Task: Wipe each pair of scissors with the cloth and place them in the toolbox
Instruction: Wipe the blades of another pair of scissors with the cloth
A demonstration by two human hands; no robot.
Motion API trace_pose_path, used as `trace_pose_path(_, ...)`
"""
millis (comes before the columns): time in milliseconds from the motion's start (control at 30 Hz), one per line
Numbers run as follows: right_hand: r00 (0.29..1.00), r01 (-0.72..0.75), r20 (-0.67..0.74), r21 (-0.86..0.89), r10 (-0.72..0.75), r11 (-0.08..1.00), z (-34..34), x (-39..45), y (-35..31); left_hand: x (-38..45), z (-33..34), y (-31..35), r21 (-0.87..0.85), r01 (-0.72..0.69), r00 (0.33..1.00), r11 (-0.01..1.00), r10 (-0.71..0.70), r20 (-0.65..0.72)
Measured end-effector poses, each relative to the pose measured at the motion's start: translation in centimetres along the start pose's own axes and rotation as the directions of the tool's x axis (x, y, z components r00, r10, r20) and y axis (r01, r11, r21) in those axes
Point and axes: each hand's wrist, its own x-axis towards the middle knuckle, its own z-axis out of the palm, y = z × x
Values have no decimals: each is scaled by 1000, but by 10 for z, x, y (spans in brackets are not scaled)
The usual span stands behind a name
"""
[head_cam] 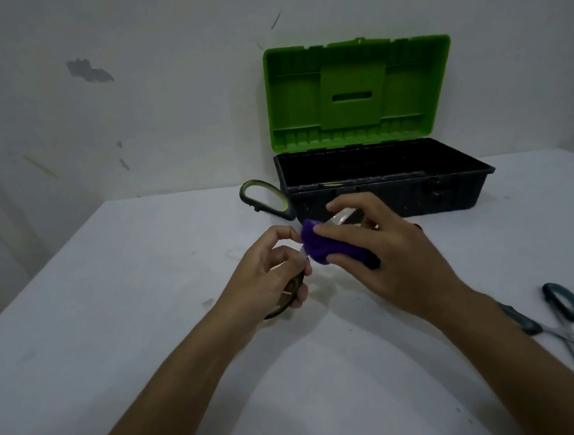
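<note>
In the middle of the frame, your left hand (270, 273) is gripping the scissors (289, 297) while your right hand (386, 252) is pinching the purple cloth (324, 247) around the blade.

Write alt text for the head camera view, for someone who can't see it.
Over a white table, a person's left hand grips green-handled scissors while the right hand wipes the blade with a purple cloth. Behind stands an open toolbox with a green lid; teal-handled scissors lie at right.
</note>
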Motion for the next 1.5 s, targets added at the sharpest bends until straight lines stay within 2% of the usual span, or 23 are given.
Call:
trace_pose_path(133,994,-86,-69,-16,85,996,0,0,9,0,-8,3,10,-23,999,1000,22,42)
trace_pose_path(267,962,-218,-186,-93,198,972,-1,-1,22,1,-11,0,26,19,1000,999,-19,10)
trace_pose_path(367,972,-155,-193,-82,137,985,-2,1,14,4,-13,-1,54,35,999,998,-34,-13)
trace_pose_path(467,997,-43,-70,-78,37,996,5,2,2,2,-13,1,77,33,999,997,-34,11)
trace_pose_path(533,992,-92,-87,-56,86,994,6,2,7,0,-13,4,57,15,999,998,-17,32)
trace_pose_path(667,928,-299,-259,-90,268,950,-5,-1,29,1,-13,3,18,22,999,1000,-22,24)
trace_pose_path(733,920,-306,-283,-82,273,948,-7,0,26,3,-11,-1,37,40,999,999,-40,-2)
trace_pose_path(833,987,-113,-120,-76,103,991,3,2,5,3,-8,-3,49,64,998,997,-62,-27)
trace_pose_path(900,997,-82,-20,-52,81,995,10,2,0,2,-10,-2,58,62,998,996,-62,-15)
trace_pose_path(967,979,-190,-81,-50,185,981,9,0,12,1,-15,0,47,51,999,998,-51,6)
trace_pose_path(1033,930,-334,-189,-72,316,940,3,-4,29,2,-17,0,43,49,999,998,-49,10)
trace_pose_path(1100,892,-403,-259,-81,371,912,-3,-6,37,3,-16,-2,48,51,999,998,-51,-1)
trace_pose_path(1167,917,-328,-264,-73,299,942,-2,-5,27,5,-15,-5,73,56,998,996,-54,-35)
trace_pose_path(1233,972,-169,-174,-61,156,984,4,-2,9,6,-15,-7,94,77,995,993,-71,-66)
trace_pose_path(1300,994,-90,-62,-33,88,995,12,1,-2,6,-16,-6,79,85,995,993,-82,-52)
trace_pose_path(1367,990,-132,-61,-23,131,991,15,2,1,4,-17,-4,50,64,998,997,-64,-8)
trace_pose_path(1500,926,-315,-247,-92,285,945,7,-2,27,3,-18,-3,-19,55,998,998,-54,24)
